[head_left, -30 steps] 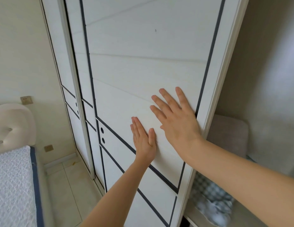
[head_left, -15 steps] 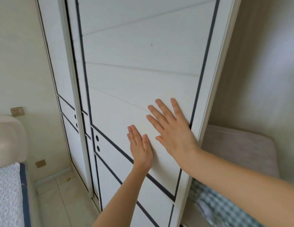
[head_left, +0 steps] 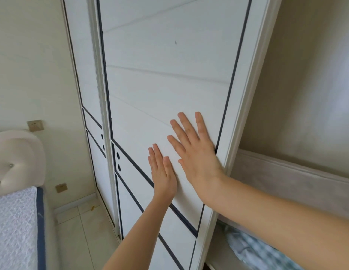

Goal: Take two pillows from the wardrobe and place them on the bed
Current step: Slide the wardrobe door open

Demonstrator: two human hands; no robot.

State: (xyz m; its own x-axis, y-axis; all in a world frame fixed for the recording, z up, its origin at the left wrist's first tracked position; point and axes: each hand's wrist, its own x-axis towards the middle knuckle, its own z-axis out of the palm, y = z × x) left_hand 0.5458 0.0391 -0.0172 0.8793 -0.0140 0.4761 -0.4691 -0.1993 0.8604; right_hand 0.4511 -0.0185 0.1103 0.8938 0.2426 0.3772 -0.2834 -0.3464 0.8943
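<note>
I find both hands laid flat against the wardrobe's sliding door [head_left: 169,90], fingers extended and spread, gripping nothing. The left hand [head_left: 163,174] presses palm-down on the white panel just above the dark diagonal trim line. The right hand [head_left: 197,156] sits touching the panel at its 1 o'clock, higher up, with its little-finger edge close against the dark vertical strip near the door's right edge. The two hands lie just beside each other, apart by a narrow gap.

At 3 o'clock from the right hand, past the door's white frame, the wardrobe interior stands open. A grey padded item [head_left: 286,184] lies across a shelf there, partly covered by my right forearm; I cannot tell whether it is a pillow. Below it, at 5 o'clock from the right hand, a blue-and-white checked fabric bundle [head_left: 257,250] rests on a lower level, blurred, and its nature is likewise uncertain. Neither is in contact with either hand.

At 9 o'clock from the left hand a second door panel [head_left: 86,75] stands behind the first, each bearing two small round holes. Further out at 8 o'clock is the bed [head_left: 14,230], with a white textured cover and blue edging, and its cream tufted headboard [head_left: 18,158] against the wall. Two wall sockets show near the headboard. The floor [head_left: 80,230] is pale tile.
</note>
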